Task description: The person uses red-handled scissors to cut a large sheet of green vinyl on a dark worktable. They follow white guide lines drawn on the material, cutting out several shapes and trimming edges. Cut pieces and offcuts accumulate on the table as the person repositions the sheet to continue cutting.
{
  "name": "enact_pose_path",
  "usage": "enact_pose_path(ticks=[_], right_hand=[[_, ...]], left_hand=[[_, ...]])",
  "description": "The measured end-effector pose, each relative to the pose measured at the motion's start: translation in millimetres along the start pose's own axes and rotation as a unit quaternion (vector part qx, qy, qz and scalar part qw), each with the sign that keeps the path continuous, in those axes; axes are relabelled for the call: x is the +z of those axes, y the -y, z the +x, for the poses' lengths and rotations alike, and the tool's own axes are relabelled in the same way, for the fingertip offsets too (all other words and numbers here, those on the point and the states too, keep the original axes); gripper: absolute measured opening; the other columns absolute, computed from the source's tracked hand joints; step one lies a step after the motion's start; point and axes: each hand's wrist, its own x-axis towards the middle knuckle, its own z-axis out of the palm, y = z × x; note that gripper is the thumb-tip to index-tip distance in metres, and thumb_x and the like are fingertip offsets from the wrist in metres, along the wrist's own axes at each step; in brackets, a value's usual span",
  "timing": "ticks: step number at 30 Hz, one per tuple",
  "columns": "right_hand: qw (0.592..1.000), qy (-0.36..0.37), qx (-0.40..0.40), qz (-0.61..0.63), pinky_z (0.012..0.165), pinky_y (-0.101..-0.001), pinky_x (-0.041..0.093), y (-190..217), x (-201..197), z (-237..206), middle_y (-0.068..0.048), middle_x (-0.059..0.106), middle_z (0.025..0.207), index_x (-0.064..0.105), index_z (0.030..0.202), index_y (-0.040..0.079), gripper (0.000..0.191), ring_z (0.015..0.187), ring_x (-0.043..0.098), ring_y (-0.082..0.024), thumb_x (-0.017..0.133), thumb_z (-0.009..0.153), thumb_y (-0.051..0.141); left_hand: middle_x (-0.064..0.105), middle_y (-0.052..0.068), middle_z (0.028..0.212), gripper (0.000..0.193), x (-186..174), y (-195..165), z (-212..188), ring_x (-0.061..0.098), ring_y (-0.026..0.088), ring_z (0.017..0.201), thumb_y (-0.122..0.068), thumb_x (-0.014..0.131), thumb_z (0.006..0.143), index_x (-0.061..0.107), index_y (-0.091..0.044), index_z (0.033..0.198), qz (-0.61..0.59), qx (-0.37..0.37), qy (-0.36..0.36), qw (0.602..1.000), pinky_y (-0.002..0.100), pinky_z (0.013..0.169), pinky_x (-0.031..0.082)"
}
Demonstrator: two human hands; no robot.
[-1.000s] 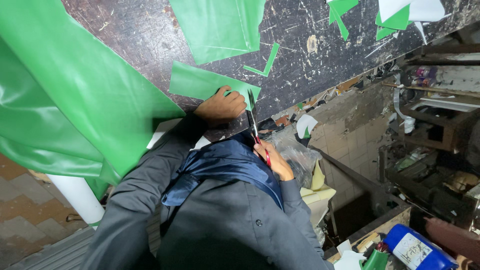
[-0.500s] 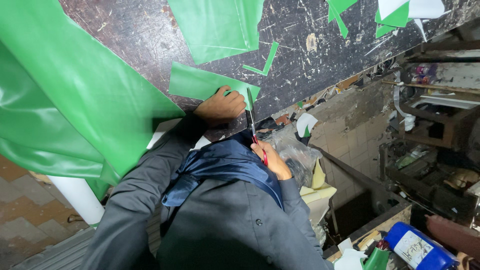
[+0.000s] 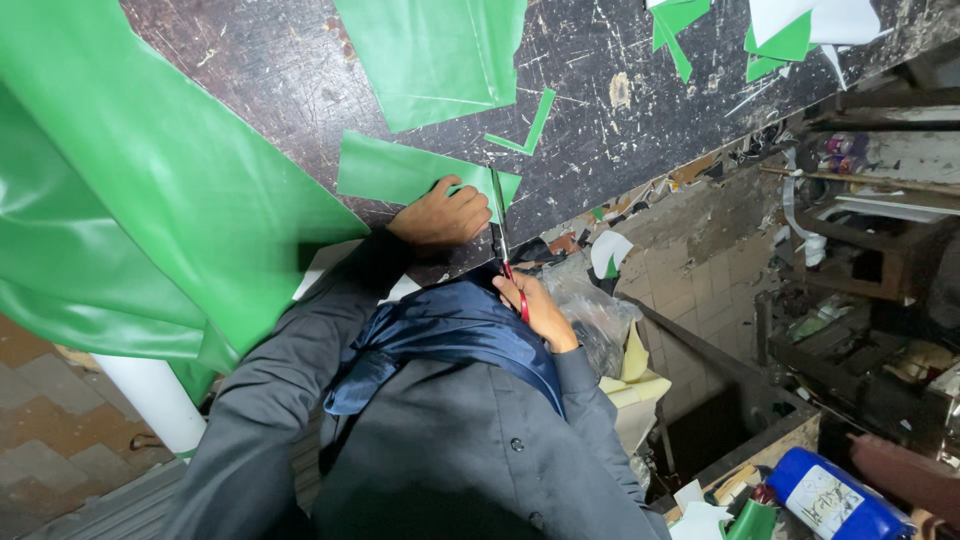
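My left hand point(image 3: 440, 215) presses flat on a small green sheet piece point(image 3: 400, 170) lying at the near edge of the dark scratched table point(image 3: 280, 90). My right hand point(image 3: 537, 308) grips red-handled scissors point(image 3: 500, 225). Their blades point away from me and cut into the right end of that green piece, right beside my left fingers. Grey jacket sleeves and a blue scarf fill the lower part of the view.
A large green sheet point(image 3: 130, 200) drapes over the table's left side, above a white tube point(image 3: 150, 400). Another green sheet point(image 3: 440, 55) and thin offcuts point(image 3: 530, 130) lie farther back. Green and white scraps point(image 3: 790, 30) sit at the far right. Cluttered shelves point(image 3: 860, 250) and a blue container point(image 3: 830, 500) are to my right.
My right hand has pushed the scissors slightly farther into the green piece. My left hand stays pressed on it.
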Motion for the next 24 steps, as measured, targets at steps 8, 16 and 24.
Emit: enact_pose_path(ticks=[8, 16, 24], right_hand=[[0.999, -0.019, 0.034, 0.021, 0.052, -0.0236, 0.033, 3.5, -5.5, -5.7, 0.008, 0.049, 0.066, 0.062, 0.081, 0.007, 0.032, 0.058, 0.041, -0.003, 0.067, 0.099, 0.033], [0.995, -0.03, 0.007, 0.097, 0.051, -0.0224, 0.037, -24.9, -20.1, -22.6, 0.006, 0.053, 0.065, 0.068, 0.096, 0.014, 0.028, 0.056, 0.046, -0.004, 0.058, 0.098, 0.039], [0.989, -0.069, -0.018, 0.128, 0.052, -0.0254, 0.041, -46.4, -39.5, -40.2, -0.002, 0.056, 0.063, 0.057, 0.076, 0.004, 0.051, 0.053, 0.054, -0.011, 0.056, 0.103, 0.047]], left_hand=[[0.054, 0.001, 0.093, 0.023, 0.5, -2.5, 1.1, 0.056, 0.019, 0.094, -0.036, 0.064, 0.097, 0.064, -0.014, 0.093, -0.018, -0.025, 0.009, 0.999, 0.039, 0.09, 0.044], [0.06, 0.008, 0.105, 0.018, -7.3, -8.7, 22.9, 0.06, 0.028, 0.104, -0.016, 0.073, 0.088, 0.061, -0.009, 0.1, -0.272, -0.244, -0.083, 0.927, 0.042, 0.091, 0.044], [0.052, 0.01, 0.108, 0.018, 29.8, 20.5, 140.2, 0.065, 0.024, 0.094, -0.014, 0.067, 0.098, 0.052, -0.007, 0.105, -0.451, -0.357, -0.155, 0.803, 0.038, 0.084, 0.054]])
